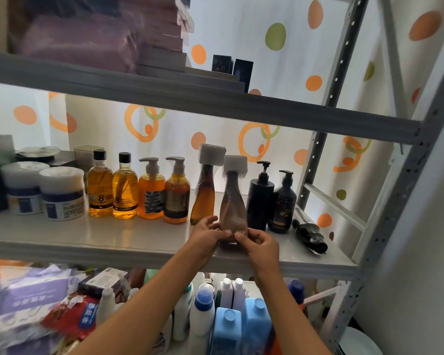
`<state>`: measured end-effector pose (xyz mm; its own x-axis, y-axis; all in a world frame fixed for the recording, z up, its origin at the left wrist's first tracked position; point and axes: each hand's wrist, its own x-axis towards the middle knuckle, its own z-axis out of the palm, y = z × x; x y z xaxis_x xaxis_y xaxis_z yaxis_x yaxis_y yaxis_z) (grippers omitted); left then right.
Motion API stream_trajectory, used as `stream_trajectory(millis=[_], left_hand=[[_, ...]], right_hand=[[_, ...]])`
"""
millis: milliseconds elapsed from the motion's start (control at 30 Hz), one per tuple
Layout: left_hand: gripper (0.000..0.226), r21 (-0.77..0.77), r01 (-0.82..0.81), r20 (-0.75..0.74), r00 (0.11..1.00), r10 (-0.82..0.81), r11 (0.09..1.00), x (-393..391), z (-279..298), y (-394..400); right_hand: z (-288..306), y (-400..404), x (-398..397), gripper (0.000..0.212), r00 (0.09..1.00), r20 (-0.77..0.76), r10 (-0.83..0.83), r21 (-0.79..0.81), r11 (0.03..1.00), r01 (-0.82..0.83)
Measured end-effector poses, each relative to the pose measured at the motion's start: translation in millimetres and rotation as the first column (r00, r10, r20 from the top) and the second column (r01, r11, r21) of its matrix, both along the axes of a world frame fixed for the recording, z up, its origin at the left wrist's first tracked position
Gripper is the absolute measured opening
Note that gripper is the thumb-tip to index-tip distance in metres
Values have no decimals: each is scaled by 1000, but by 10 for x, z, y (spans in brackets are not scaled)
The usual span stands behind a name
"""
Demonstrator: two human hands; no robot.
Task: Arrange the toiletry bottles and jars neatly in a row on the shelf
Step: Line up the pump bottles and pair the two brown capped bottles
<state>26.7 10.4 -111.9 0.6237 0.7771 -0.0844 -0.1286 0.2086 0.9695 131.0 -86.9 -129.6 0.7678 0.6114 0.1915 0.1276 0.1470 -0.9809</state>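
Observation:
A brown bottle with a foam-wrapped top (pixel 233 201) stands near the front of the white shelf (pixel 113 239). My left hand (pixel 207 234) and my right hand (pixel 260 243) both grip its base from either side. A matching wrapped brown bottle (pixel 205 193) stands just behind and to the left. Left of that runs a row: two orange pump bottles (pixel 151 190) (pixel 177 196), two amber black-capped bottles (pixel 124 190) (pixel 100 190) and two white jars (pixel 63 193) (pixel 23 188). Two black pump bottles (pixel 260 198) (pixel 282 203) stand to the right.
A dark tube-like item (pixel 309 231) lies on the shelf's right end by the metal upright (pixel 385 201). The upper shelf (pixel 190 96) holds stacked boxes. Below are blue and white detergent bottles (pixel 228 321) and packets (pixel 36 303). A dotted curtain hangs behind.

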Motion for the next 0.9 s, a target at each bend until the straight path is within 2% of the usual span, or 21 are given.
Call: stream_trajectory(millis=[100, 333, 433, 567, 767, 867, 900], left_hand=[[72, 42, 20, -28, 999, -18, 999, -35, -24, 10], [83, 282, 68, -162, 987, -23, 957, -90, 104, -16], [77, 359, 104, -165, 985, -47, 927, -121, 149, -30], [71, 473, 63, -157, 988, 14, 879, -161, 195, -77], [79, 551, 15, -96, 994, 45, 834, -291, 191, -104], [78, 551, -56, -55, 993, 103, 833, -292, 187, -119], [79, 552, -76, -48, 991, 123, 830, -278, 175, -124]], right_hand=[[-21, -40, -28, 20, 1000, 9, -3, -6, 1000, 3], [-40, -99, -11, 21, 999, -40, 15, 22, 1000, -14], [-33, -124, 23, 31, 989, -120, 84, 76, 994, -75], [6, -127, -12, 46, 967, -161, 196, 148, 974, -173], [119, -120, -34, 36, 950, -125, 286, 182, 948, -262], [256, -96, -25, 22, 960, -71, 270, 125, 958, -259], [319, -89, -30, 23, 967, -54, 250, 99, 965, -244]])
